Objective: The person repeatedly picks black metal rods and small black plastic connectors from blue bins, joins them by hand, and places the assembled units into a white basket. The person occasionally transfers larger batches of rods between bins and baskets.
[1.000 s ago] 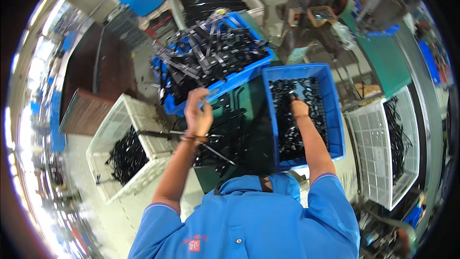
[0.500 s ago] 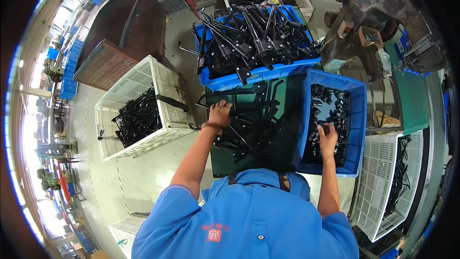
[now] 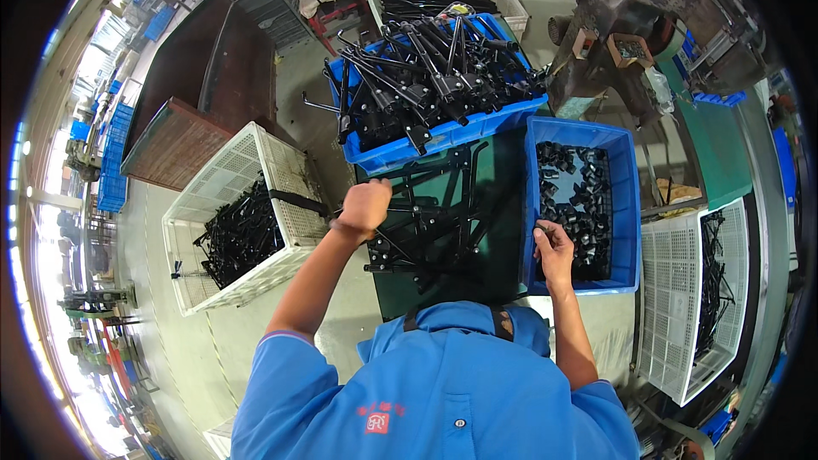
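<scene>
On a dark green worktop point(image 3: 503, 264) before me lie several black metal stands point(image 3: 426, 213) of bent rods and brackets, piled across each other. My left hand point(image 3: 366, 207) is closed in a fist at the left end of this pile, and what it grips is hidden behind the knuckles. My right hand point(image 3: 554, 254) is at the left inner side of a blue bin point(image 3: 626, 196) of small black parts point(image 3: 579, 187). Its thumb and fingers pinch a small dark piece, apparently one of those parts, whose shape is hard to make out.
Beyond the worktop, a blue crate point(image 3: 460, 132) is heaped with black stands, some jutting over its rim. White perforated crates point(image 3: 298, 179) with black rods stand at the left and right. A white crate point(image 3: 511, 4) of long black bars is at the back, near a heavy machine point(image 3: 630, 8).
My left hand has closed into a fist and looks raised. The right hand has drawn from the middle of the small parts toward the bin's left side. The whole view has shifted slightly.
</scene>
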Available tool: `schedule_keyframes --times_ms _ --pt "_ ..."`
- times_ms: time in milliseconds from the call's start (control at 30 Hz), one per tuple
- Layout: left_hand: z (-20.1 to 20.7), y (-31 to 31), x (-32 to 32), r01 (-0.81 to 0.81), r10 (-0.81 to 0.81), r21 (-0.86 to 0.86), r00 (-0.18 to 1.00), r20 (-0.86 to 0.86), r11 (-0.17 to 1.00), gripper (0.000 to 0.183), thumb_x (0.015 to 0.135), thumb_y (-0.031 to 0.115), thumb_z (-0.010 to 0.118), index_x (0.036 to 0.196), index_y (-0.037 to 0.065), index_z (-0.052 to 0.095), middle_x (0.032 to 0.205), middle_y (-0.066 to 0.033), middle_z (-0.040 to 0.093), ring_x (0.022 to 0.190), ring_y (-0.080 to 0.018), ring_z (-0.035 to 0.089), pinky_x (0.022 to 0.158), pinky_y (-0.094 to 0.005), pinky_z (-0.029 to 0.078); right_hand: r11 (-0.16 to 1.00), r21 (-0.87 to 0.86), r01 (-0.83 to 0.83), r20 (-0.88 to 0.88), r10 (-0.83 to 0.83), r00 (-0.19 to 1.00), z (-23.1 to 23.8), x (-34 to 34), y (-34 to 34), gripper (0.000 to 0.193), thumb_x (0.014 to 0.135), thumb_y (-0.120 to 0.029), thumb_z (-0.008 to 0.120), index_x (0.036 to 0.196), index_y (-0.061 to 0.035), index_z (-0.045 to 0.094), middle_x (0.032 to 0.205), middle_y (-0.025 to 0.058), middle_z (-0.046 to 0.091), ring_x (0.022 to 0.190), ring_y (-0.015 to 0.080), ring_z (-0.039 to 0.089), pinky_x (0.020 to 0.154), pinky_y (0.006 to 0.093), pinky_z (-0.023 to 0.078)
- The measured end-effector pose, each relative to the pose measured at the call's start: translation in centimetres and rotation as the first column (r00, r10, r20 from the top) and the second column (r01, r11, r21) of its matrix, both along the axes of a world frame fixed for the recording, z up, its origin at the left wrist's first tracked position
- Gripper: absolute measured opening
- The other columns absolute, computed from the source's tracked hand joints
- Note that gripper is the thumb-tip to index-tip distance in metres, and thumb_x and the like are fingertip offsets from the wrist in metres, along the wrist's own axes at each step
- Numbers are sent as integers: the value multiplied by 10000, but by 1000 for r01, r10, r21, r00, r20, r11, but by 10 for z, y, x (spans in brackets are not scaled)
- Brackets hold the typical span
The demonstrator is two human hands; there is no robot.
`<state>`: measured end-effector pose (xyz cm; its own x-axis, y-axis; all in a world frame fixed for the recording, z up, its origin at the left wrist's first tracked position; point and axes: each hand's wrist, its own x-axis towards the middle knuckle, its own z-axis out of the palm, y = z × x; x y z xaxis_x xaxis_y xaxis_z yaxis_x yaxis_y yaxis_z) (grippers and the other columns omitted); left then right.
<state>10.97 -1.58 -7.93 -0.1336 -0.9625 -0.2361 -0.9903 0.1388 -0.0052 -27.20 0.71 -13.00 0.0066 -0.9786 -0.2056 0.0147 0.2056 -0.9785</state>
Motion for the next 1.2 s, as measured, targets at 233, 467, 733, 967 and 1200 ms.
schedule_keyframes --times_ms 233,467,733,967,1200 --pt "64 60 -6 -182 66 -282 924 -376 942 255 814 225 624 1017 91 547 749 -123 618 686 -342 606 621 -431 467 990 -53 -129 130 135 982 29 49 -5 213 890 -95 615 1093 -33 594 811 -30 557 663 41 497 568 194 435" --pt "124 101 3 -323 323 169 514 -795 931 319 912 261 569 1156 57 599 576 -75 540 534 -144 535 534 -302 433 941 -242 -238 345 312 885 114 58 -23 262 865 -104 638 1095 -40 530 882 13 540 747 101 530 675 238 450" --pt "135 108 -25 -133 154 93 590 -793 987 287 904 241 582 1132 71 616 631 -92 574 575 -199 591 566 -310 464 876 -412 -249 250 371 894 149 65 -32 237 865 -41 632 1090 -25 561 847 -27 481 761 51 490 664 213 488" --pt "128 111 -35 -50 14 -27 667 -745 998 294 868 267 635 1084 67 624 666 -113 595 599 -264 603 557 -334 470 835 -400 -378 178 476 861 156 41 -42 233 851 -22 638 1080 3 606 784 -18 507 680 52 529 658 249 558" --pt "134 119 -54 29 -68 -72 770 -634 997 267 865 329 622 1013 106 623 623 -106 573 577 -284 589 521 -372 454 708 -100 -699 22 704 710 188 20 -49 143 857 -84 662 968 -2 627 786 38 621 615 84 599 534 209 477"
